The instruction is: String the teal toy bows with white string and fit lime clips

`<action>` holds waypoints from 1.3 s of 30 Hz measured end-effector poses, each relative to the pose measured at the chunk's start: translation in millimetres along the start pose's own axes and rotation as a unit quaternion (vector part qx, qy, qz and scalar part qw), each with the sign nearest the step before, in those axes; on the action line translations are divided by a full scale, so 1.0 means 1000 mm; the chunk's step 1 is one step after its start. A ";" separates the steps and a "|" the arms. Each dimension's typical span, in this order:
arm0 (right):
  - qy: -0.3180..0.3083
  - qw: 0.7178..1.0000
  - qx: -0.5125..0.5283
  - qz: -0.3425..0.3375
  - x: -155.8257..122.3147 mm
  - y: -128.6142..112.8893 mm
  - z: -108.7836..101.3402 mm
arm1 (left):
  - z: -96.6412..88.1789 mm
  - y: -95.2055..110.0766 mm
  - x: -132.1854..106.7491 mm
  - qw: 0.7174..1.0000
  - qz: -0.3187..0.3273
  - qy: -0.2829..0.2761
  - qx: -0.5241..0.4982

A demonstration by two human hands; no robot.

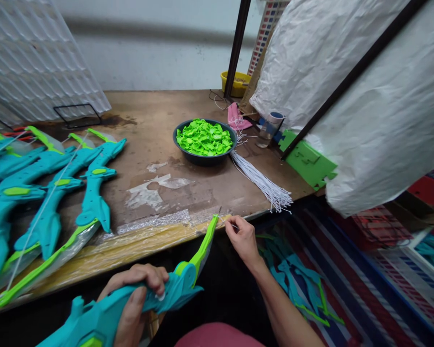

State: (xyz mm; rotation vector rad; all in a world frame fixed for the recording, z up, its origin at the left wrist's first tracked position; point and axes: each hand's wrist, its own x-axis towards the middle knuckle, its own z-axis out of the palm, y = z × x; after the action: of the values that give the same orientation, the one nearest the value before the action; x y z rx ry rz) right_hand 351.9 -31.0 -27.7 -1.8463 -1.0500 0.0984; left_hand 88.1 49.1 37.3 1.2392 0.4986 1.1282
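My left hand (137, 294) is wrapped round the body of a teal toy bow (177, 291), held off the table's front edge. A lime green limb (206, 241) sticks out from the bow's upper end, pointing up and away. At that limb's tip, my right hand (243, 237) pinches a thin white string (221, 219) between thumb and fingertips. The string runs from the tip to my fingers; how it is fastened there is too small to tell. The bow's lower end leaves the picture at the bottom left.
Several teal bows (97, 185) lie on the table at left. A dark bowl (204, 160) of lime green pieces stands mid-table, beside a bundle of white strings (262, 183). A clear cup (269, 130) and a green foam mat (307, 159) are at right. More bow parts (300, 277) lie below.
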 end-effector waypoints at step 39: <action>-0.002 1.000 0.003 -0.024 0.015 0.000 0.023 | 0.000 -0.003 0.000 1.000 -0.007 0.017 -0.020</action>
State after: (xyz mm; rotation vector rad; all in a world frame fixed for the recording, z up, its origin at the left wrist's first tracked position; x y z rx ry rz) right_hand 349.9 -4.2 -34.1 -1.8153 -1.0948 0.0780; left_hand 89.2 49.3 34.8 1.1812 0.5077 1.1432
